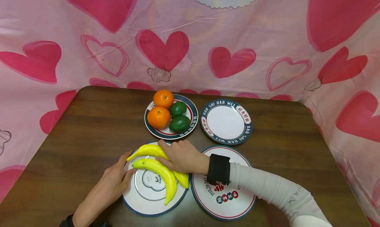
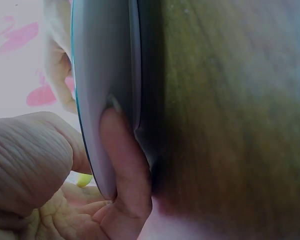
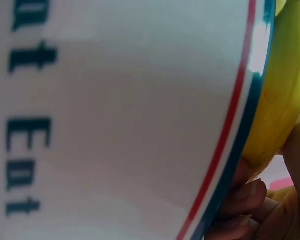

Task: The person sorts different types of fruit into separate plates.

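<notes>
In the head view, two yellow toy bananas point(image 1: 166, 177) lie on a white plate point(image 1: 139, 205) with a dark blue rim at the front left. My left hand point(image 1: 114, 179) grips this plate's left edge, a finger point(image 2: 127, 160) curled beneath the rim in the left wrist view. Reaching from the right, my right hand point(image 1: 184, 156) holds the farther banana point(image 1: 148, 150), thumb on the near side and index finger on the far side. The right wrist view shows its fingertips point(image 3: 245, 197) by the banana point(image 3: 280, 85), partly hidden behind the neighbouring plate.
A white plate point(image 1: 237, 207) with red lettering lies under the right forearm. Behind, one plate point(image 1: 154, 133) bears two oranges point(image 1: 160, 116) and two green fruits point(image 1: 179, 124). Beside it sits a blue-rimmed plate point(image 1: 227, 121). A heart-print cloth point(image 1: 196, 19) hangs behind the wooden table point(image 1: 89, 134).
</notes>
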`<action>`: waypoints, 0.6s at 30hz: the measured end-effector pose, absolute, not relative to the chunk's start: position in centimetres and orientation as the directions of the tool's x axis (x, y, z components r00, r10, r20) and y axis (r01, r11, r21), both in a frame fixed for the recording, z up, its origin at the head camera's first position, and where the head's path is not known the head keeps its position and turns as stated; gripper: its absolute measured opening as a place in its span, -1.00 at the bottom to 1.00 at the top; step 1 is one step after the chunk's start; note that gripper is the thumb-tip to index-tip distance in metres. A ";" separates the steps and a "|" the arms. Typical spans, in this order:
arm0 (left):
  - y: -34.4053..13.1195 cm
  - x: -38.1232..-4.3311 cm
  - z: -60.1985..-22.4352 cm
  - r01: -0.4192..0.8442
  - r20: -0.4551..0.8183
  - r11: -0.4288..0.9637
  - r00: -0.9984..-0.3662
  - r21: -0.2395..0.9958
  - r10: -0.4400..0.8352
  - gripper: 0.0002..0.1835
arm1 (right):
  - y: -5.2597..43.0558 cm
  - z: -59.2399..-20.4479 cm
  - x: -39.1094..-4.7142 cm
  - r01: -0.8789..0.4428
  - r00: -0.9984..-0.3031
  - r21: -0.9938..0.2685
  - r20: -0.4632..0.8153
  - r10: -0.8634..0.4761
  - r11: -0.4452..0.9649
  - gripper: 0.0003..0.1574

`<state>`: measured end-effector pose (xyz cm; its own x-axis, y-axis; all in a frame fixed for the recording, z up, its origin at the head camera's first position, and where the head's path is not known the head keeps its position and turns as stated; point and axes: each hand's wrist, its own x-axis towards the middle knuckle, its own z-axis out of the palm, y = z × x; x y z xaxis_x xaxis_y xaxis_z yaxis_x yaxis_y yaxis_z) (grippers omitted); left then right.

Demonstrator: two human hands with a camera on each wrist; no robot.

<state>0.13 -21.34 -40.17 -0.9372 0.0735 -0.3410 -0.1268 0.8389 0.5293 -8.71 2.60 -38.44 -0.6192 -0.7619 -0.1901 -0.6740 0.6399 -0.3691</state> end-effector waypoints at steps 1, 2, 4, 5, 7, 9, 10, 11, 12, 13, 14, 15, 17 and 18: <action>-21.3 0.2 -40.2 -0.122 -0.336 0.839 -0.939 0.530 0.076 -0.22 | 2.6 -38.4 -8.7 -0.673 -0.621 -0.370 -0.185 -0.761 0.640 -0.29; -21.3 0.2 -40.1 -0.117 -0.332 0.839 -0.940 0.531 0.079 -0.21 | 2.7 -38.4 -8.6 -0.673 -0.623 -0.371 -0.182 -0.761 0.640 -0.29; -21.3 0.3 -40.1 -0.109 -0.323 0.839 -0.943 0.533 0.084 -0.19 | 2.8 -38.3 -8.5 -0.672 -0.628 -0.369 -0.177 -0.758 0.642 -0.28; -21.3 0.3 -40.1 -0.103 -0.317 0.839 -0.944 0.534 0.086 -0.18 | 2.9 -38.3 -8.4 -0.674 -0.630 -0.364 -0.171 -0.757 0.643 -0.28; -21.3 0.3 -40.1 -0.100 -0.314 0.841 -0.945 0.532 0.087 -0.16 | 3.1 -38.1 -8.3 -0.676 -0.636 -0.355 -0.161 -0.754 0.646 -0.28; -21.2 0.3 -40.1 -0.099 -0.315 0.842 -0.945 0.530 0.087 -0.15 | 3.3 -37.8 -8.1 -0.682 -0.642 -0.343 -0.143 -0.754 0.646 -0.28; -21.2 0.3 -40.1 -0.098 -0.314 0.843 -0.945 0.529 0.087 -0.15 | 3.4 -37.7 -8.0 -0.685 -0.644 -0.339 -0.131 -0.754 0.645 -0.29; -21.2 0.3 -40.1 -0.102 -0.319 0.843 -0.944 0.529 0.086 -0.15 | 3.5 -37.5 -7.9 -0.687 -0.646 -0.338 -0.119 -0.754 0.643 -0.29; -21.2 0.2 -40.1 -0.105 -0.324 0.843 -0.942 0.527 0.085 -0.15 | 3.7 -37.3 -7.8 -0.686 -0.650 -0.340 -0.108 -0.752 0.643 -0.29; -21.2 0.2 -40.1 -0.110 -0.331 0.844 -0.940 0.525 0.083 -0.14 | 3.9 -37.0 -7.7 -0.683 -0.655 -0.345 -0.099 -0.749 0.643 -0.29; -21.2 0.2 -40.1 -0.113 -0.335 0.844 -0.938 0.524 0.082 -0.14 | 4.1 -36.8 -7.6 -0.681 -0.660 -0.351 -0.086 -0.746 0.643 -0.30; -21.1 0.2 -40.1 -0.119 -0.343 0.845 -0.936 0.522 0.080 -0.14 | 4.3 -36.6 -7.5 -0.674 -0.667 -0.361 -0.079 -0.741 0.644 -0.30; -21.1 0.2 -40.1 -0.132 -0.357 0.844 -0.931 0.519 0.075 -0.14 | 4.7 -36.1 -7.5 -0.653 -0.685 -0.382 -0.071 -0.725 0.654 -0.30; -21.1 0.2 -40.1 -0.130 -0.355 0.846 -0.932 0.517 0.074 -0.15 | 5.0 -35.9 -7.5 -0.642 -0.694 -0.391 -0.067 -0.717 0.659 -0.30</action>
